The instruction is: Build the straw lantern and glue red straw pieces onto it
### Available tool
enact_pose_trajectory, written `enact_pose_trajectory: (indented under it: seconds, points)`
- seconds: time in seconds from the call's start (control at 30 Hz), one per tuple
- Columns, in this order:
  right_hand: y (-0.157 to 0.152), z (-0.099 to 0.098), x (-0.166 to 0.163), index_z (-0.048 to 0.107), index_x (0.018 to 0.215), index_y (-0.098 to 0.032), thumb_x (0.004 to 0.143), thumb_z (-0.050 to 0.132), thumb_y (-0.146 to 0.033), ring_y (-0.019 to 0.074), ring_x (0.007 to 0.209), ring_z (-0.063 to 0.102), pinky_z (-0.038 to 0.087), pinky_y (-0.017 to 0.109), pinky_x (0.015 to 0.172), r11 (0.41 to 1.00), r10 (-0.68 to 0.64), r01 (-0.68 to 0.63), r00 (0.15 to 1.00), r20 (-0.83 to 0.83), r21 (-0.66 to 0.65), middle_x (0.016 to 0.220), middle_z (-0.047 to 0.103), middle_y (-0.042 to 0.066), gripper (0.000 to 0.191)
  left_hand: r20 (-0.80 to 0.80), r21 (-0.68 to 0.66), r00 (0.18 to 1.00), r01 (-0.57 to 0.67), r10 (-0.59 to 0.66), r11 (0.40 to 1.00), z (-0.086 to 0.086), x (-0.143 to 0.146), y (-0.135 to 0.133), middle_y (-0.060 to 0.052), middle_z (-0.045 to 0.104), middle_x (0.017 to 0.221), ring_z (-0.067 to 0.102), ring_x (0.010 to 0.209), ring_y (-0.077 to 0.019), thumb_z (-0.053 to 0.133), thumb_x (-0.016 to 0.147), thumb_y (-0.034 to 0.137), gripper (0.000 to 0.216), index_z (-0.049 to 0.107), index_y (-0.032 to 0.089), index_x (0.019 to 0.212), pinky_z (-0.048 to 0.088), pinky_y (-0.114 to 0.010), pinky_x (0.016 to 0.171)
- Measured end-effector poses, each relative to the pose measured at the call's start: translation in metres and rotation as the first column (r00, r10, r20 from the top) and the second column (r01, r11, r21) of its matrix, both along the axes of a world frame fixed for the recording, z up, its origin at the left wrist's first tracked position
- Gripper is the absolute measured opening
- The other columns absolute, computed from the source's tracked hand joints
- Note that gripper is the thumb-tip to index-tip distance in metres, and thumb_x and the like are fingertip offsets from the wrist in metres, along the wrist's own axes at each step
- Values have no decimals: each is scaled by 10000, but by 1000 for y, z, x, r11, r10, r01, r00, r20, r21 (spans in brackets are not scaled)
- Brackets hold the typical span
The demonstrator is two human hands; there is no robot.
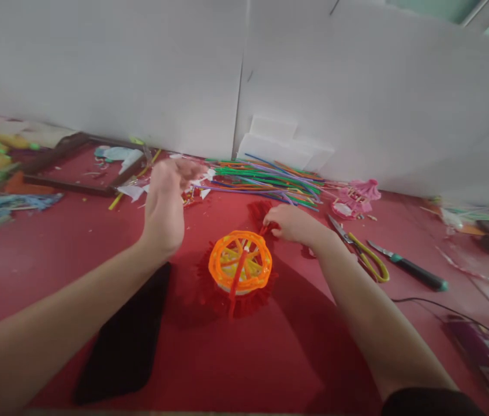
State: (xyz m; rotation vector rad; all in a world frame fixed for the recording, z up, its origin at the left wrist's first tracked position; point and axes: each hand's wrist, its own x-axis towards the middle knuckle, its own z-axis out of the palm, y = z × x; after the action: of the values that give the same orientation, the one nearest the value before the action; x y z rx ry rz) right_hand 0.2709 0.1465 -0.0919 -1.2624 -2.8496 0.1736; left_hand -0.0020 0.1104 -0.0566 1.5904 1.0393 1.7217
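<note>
An orange ring-shaped piece point(215, 267) with yellow spokes and a red strip point(238, 273) across it rests on the red table, with red fuzzy fringe point(244, 306) around its lower side. Just behind it, my right hand point(291, 224) pinches the near end of a red fuzzy bundle point(258, 212), which looks like pipe cleaners. My left hand point(168, 193) is raised above the table left of the ring, seen from the side. Its fingers stretch to the right, somewhat blurred, and appear to hold nothing.
Colourful pipe cleaners point(270, 184) lie along the wall. On the right are scissors point(368, 259), a craft knife point(415, 270), a pink ruffled piece point(359, 197) and a purple device point(482, 355). A black phone-like slab point(129, 341) and dark frame point(71, 186) lie left.
</note>
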Motion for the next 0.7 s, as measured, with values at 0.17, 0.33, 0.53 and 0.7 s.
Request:
enact_pose_trajectory:
  seconds: [0.17,0.33,0.53,0.7]
  points:
    - [8,-15,-1,748,962,-183,777,580,-28,232,957,664,469,346,902,997,-58,55,996,-73,-45,989,752,95,294,352,-63,929,147,-116,987,47,18,18,16,704,868,650,874,-224,758,727,434,175,617,330,727,506,-442,824]
    - [4,-15,6,672,1157,-166,804,570,-60,188,819,675,514,310,783,985,-165,147,960,-227,-94,917,743,62,382,362,-227,911,291,-197,929,50,29,15,5,693,817,652,816,-186,739,768,373,179,595,268,744,526,-366,757]
    - [-5,-6,8,604,1213,-154,805,602,-105,145,736,669,525,273,716,969,-238,189,889,-391,-161,853,720,31,411,83,-362,953,301,-292,882,29,27,22,-67,726,905,669,773,-178,659,858,400,210,605,200,822,522,-331,695]
    - [-20,17,-12,686,950,-185,809,687,-269,146,720,660,532,294,693,933,-353,272,563,-748,-236,847,725,28,163,-347,-238,870,281,-351,930,19,28,22,-70,750,1002,690,914,-197,641,869,314,176,705,181,965,532,-354,856]
